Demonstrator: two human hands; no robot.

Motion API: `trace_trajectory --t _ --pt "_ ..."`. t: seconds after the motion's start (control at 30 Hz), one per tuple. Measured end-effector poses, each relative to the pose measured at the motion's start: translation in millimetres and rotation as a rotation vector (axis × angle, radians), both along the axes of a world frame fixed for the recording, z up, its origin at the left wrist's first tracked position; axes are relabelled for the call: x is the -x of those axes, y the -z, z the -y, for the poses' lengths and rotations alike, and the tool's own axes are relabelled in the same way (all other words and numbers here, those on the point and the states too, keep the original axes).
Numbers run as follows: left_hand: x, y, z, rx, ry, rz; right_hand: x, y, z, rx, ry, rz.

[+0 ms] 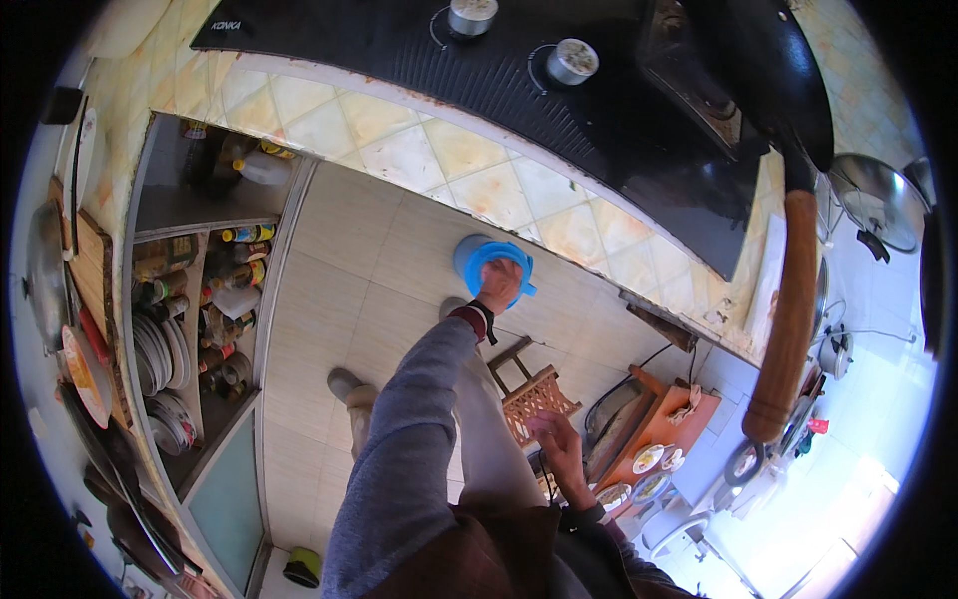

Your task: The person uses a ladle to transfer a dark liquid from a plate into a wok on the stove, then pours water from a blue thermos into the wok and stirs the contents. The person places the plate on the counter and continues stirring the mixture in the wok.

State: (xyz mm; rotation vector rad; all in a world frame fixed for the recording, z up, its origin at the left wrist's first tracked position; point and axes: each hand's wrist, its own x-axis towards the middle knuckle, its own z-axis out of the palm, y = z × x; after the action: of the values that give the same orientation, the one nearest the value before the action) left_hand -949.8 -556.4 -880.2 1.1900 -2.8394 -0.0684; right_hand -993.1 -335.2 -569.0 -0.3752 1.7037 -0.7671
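Observation:
My left hand (500, 283), at the end of a grey sleeve, reaches down over a blue plastic bucket (471, 258) on the tiled floor. Its fingers overlap the bucket's mouth, and whether they grip anything cannot be made out. My right hand (557, 445) hangs nearer my body, with its fingers loosely bent and nothing visible in them. In the picture it overlaps the lower edge of a small wooden chair with a lattice seat (533, 400).
Above the bucket juts the tiled counter edge (479, 176) with a black gas hob (359, 37). A wok's wooden handle (782, 314) sticks out at right. Open shelves (198, 314) hold plates and bottles at left. An orange-brown table (658, 427) with dishes stands at right.

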Motion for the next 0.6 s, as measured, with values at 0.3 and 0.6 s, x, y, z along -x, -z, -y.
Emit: trace_trajectory --t 0.3,0.6 --pt "2 26 -3 0.051 -0.049 -0.142 -9 -1 23 0.020 0.007 0.004" --pt "-29 -69 -12 0.015 -0.039 -0.094 -33 -32 67 0.166 -0.169 -0.002"
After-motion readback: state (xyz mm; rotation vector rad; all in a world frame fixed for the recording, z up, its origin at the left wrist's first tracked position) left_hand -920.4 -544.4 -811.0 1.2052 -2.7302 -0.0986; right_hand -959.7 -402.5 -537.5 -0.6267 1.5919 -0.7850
